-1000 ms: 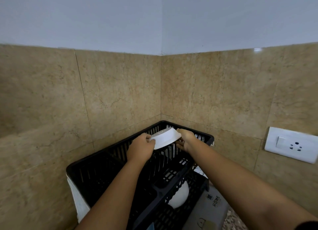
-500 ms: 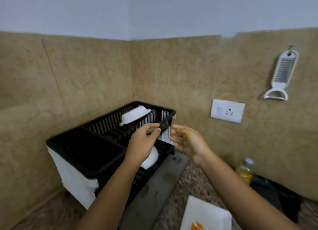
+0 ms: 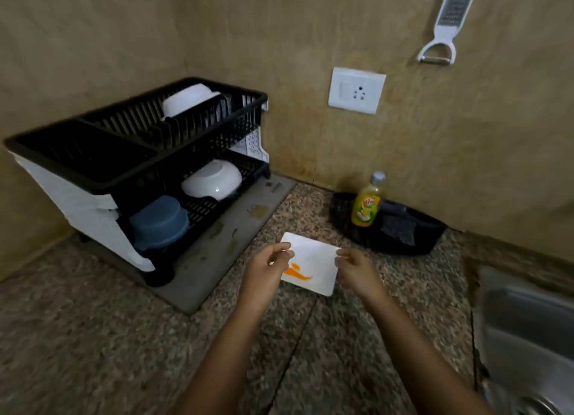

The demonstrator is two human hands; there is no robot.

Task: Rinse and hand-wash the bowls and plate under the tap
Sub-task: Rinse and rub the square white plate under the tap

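Left hand [image 3: 265, 271]: fingers loosely curled, thumb close to forefinger at the left edge of the plate [image 3: 313, 259]. Motion blur hides whether they pinch it. Right hand [image 3: 357, 270]: fingers curled the same way at the plate's far right corner, contact unclear. Both forearms reach forward from the near edge, palms down.

One white plate, smeared orange, lies flat on the counter [image 3: 93, 337].

The rack [image 3: 93, 178], far left, holds two white bowls, a top bowl [image 3: 189, 99] and a lower bowl [image 3: 212, 180], plus one blue bowl [image 3: 158, 222]. One bottle [image 3: 366, 204] stands beyond the plate. The sink [image 3: 528, 321] is at right.
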